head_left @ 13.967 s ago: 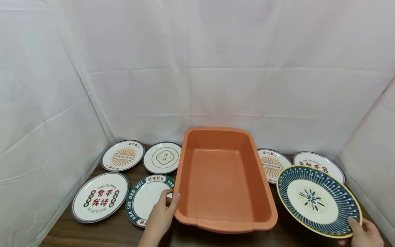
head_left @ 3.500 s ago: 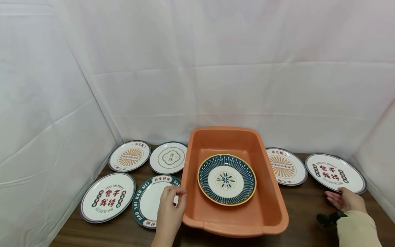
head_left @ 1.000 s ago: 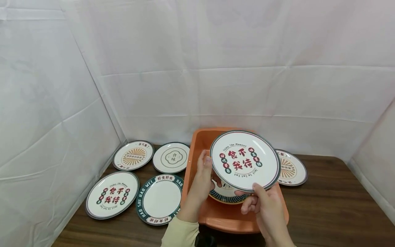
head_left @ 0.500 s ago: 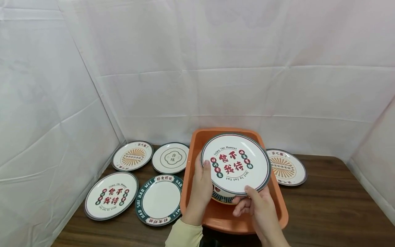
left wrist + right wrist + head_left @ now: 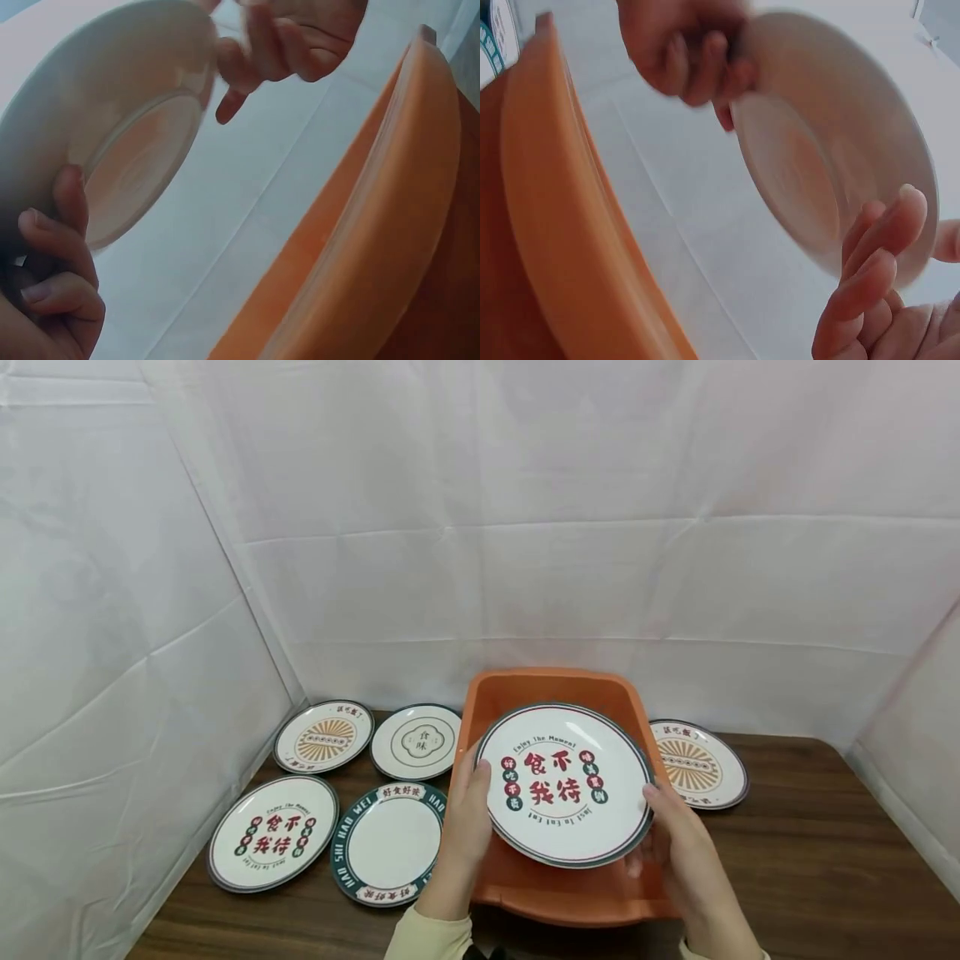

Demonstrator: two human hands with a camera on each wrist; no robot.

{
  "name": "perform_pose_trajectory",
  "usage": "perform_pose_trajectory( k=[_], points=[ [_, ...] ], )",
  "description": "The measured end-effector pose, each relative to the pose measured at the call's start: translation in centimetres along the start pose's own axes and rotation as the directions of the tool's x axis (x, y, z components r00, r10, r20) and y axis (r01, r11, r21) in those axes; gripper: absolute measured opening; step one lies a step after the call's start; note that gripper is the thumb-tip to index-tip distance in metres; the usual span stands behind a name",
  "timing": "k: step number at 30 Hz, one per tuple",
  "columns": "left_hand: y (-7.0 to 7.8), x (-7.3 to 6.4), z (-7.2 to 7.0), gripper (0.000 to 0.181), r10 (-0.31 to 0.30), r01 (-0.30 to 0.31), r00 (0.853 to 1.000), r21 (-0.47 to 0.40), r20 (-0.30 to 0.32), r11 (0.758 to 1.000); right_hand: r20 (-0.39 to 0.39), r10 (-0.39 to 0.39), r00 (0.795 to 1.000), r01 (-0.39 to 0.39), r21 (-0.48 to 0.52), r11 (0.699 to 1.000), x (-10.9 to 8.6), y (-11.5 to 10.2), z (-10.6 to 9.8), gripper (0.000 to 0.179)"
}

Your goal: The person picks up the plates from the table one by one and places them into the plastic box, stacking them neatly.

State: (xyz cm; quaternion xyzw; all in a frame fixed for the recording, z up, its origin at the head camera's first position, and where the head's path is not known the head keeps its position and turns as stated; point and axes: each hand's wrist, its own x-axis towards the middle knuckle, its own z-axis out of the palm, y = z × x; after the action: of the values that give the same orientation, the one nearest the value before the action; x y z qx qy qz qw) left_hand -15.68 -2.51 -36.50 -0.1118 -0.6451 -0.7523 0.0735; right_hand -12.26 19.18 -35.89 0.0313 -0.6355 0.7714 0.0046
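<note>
A white plate (image 5: 566, 785) with red characters and a dark rim is held, tilted, over the orange plastic basin (image 5: 570, 893). My left hand (image 5: 463, 818) grips its left edge, thumb on top. On the right edge, my right hand (image 5: 678, 843) has its thumb at the rim and fingers beneath. The left wrist view shows the plate's pale underside (image 5: 112, 90), with left-hand fingers (image 5: 64, 247) curled against it. In the right wrist view, the right-hand fingers (image 5: 877, 255) are bent close under the plate. The blue-patterned plate seen earlier in the basin is hidden.
Left of the basin lie a sunburst plate (image 5: 324, 737), a plate with a small emblem (image 5: 416, 742), a red-lettered plate (image 5: 273, 835) and a green-rimmed plate (image 5: 386, 843). Another sunburst plate (image 5: 697, 764) lies right. White cloth (image 5: 525, 527) encloses the wooden table (image 5: 817, 860).
Earlier, the blue-patterned plate went into the basin and the red-lettered plate left the table's right side. Since half a second ago, this plate lowered slightly and my right hand shifted to its right edge.
</note>
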Motion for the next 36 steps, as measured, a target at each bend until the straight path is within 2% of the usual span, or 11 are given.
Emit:
perform_pose_trajectory(
  k=[7,11,15,19,24,29,36],
  points=[
    [0.0,-0.6,-0.9,0.043,-0.004,0.005,0.998,-0.013,0.063,1.0,-0.098,-0.006,0.995,0.002,-0.038,0.999,0.3,0.1,-0.7,0.035],
    [0.0,-0.7,-0.8,0.042,-0.02,0.02,0.997,0.003,0.075,1.0,-0.147,0.037,0.988,-0.044,-0.044,0.998,0.3,0.1,-0.8,0.034],
    [-0.1,-0.9,-0.7,0.04,-0.059,0.056,0.996,0.039,0.067,0.998,-0.183,0.093,0.979,-0.107,-0.067,0.992,0.4,0.1,-0.7,0.052],
    [-0.2,-0.7,-0.6,0.038,-0.085,0.081,0.995,0.08,0.045,0.994,-0.197,0.147,0.969,-0.172,-0.116,0.978,0.9,0.0,-0.6,0.052],
    [-0.1,0.4,-0.8,0.034,-0.08,0.076,0.996,0.132,0.026,0.988,-0.154,0.165,0.974,-0.195,-0.203,0.96,1.9,-0.7,-0.6,0.055],
    [0.9,1.9,-0.9,0.031,-0.055,0.052,0.998,0.172,0.016,0.984,-0.109,0.121,0.987,-0.147,-0.268,0.952,2.9,-2.0,-0.5,0.054],
    [2.4,4.2,-0.6,0.028,-0.049,0.051,0.999,0.236,-0.015,0.97,-0.081,0.075,0.994,-0.098,-0.329,0.939,4.7,-3.9,-0.4,0.059]
  ],
)
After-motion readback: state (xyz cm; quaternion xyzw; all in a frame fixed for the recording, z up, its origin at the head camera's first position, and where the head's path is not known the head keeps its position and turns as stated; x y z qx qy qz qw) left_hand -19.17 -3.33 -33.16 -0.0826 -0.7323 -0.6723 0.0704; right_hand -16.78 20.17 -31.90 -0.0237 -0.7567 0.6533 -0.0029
